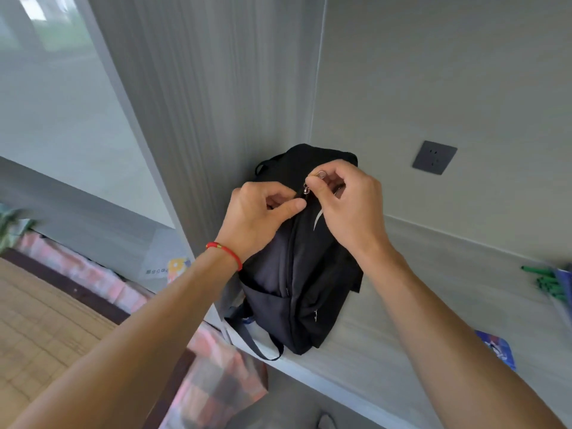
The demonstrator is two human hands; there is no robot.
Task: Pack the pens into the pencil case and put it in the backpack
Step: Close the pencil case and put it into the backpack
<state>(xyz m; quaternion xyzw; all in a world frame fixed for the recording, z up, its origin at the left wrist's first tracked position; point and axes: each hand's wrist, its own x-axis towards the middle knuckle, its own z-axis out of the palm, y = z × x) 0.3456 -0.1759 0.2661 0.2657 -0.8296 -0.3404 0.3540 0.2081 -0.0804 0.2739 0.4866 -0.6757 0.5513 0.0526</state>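
A black backpack [305, 283] stands upright on the pale desk [433, 320], against the wall corner. My left hand [260, 216] pinches the fabric near the top of its zip line. My right hand [346, 201] holds the metal zip pullers [314, 181] at the top of the bag. The zip looks closed below my fingers. Several green pens [544, 281] lie at the desk's right edge beside a blue-purple pencil case [565, 284], only partly in view.
A blue printed packet [498, 348] lies near the desk's front edge on the right. A grey wall socket [434, 157] sits above the desk. A bed with a pink checked cover [213, 379] is to the left, below the desk. A backpack strap [253, 345] hangs over the desk's edge.
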